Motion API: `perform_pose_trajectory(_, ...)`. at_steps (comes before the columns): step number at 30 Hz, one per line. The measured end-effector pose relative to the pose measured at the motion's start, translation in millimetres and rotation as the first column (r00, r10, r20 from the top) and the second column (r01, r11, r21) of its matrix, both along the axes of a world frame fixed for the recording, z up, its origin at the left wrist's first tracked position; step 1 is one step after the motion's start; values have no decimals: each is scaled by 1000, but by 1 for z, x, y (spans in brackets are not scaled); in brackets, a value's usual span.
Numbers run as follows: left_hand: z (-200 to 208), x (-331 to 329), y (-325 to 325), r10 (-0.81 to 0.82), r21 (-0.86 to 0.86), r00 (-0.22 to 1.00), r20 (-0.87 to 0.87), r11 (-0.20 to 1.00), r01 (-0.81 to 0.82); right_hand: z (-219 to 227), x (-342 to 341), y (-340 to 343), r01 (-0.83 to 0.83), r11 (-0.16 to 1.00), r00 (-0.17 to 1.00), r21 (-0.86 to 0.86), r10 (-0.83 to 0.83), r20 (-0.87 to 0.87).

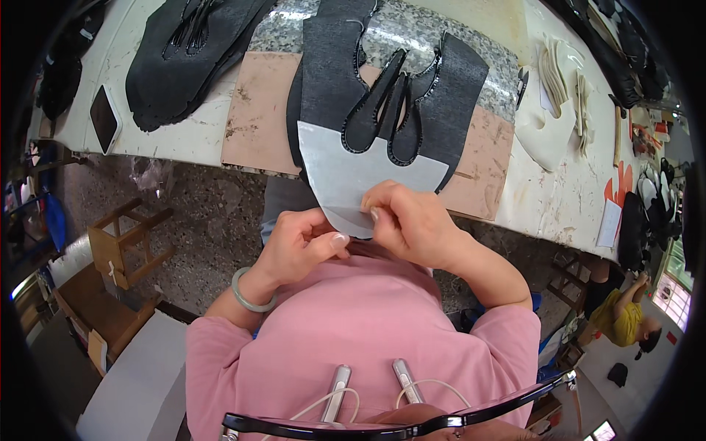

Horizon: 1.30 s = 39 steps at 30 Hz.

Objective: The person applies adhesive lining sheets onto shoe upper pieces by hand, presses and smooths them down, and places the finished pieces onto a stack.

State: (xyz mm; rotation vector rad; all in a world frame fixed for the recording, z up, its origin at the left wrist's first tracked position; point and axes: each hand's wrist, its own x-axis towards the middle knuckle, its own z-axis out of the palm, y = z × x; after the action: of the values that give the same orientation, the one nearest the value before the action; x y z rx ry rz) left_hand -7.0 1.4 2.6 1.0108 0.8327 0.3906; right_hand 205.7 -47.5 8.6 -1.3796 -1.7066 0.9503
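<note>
A thin light-grey sheet [368,173] lies across the near end of a stack of dark leather shoe-upper pieces [331,81]. Two long loops with beaded-looking edges [362,131] rest over the sheet's far part. Its near corner hangs past the table edge, toward my body. My right hand [412,220] pinches the sheet close to its near edge, where the material looks creased. At the lower left corner, my left hand [305,242] has its fingers curled at the sheet's edge; the fingertips are partly hidden behind it.
Under the leather lie a tan board [257,110] and a speckled stone slab [412,26]. More dark pieces [158,81] and a phone [107,121] are on the left. White cut pieces [551,136] lie right. A wooden stool [121,242] stands left; another person [618,316] is far right.
</note>
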Motion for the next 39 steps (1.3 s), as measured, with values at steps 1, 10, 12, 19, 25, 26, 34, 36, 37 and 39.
perform_pose_trajectory(1, -1, 0, 0, 1, -2, 1000, 0, 1000, -1, 0, -1, -1, -30, 995, 994, 90, 20, 106)
perform_pose_trajectory(10, 3, 11, -4, -145, -87, 986, -85, 987, 138, 3, 15, -9, -22, 982, 974, -189, -21, -226)
perform_pose_trajectory(12, 4, 11, -5, -181, -83, 970, -166, 982, 169, 3, 18, -10, 34, 954, 927, -299, -142, -348)
perform_pose_trajectory(19, 11, 27, -6, -40, 65, 996, -78, 997, 45, 16, 23, -10, -220, 968, 973, -123, 226, 38)
perform_pose_trajectory(25, 7, 28, -2, -120, 395, 986, -119, 905, 157, 29, 10, -2, -79, 991, 949, 104, 43, 313)
perform_pose_trajectory(26, 7, 27, -3, -147, 261, 976, -162, 947, 186, 26, 18, 0, -145, 985, 928, 98, 101, 358)
perform_pose_trajectory(34, 18, 24, -3, -287, 142, 877, -385, 921, 363, 42, 61, 43, 27, 961, 933, 274, -123, 338)
perform_pose_trajectory(36, 22, 21, -1, -299, 44, 883, -361, 941, 336, 47, 84, 57, 142, 908, 908, 395, -278, 312)
perform_pose_trajectory(37, 23, 19, 0, -312, -60, 890, -334, 949, 310, 54, 100, 62, 227, 861, 879, 454, -382, 284)
perform_pose_trajectory(39, 13, 13, -7, -290, -158, 918, -269, 954, 255, 86, 171, 61, 585, 548, 563, 597, -805, 188)
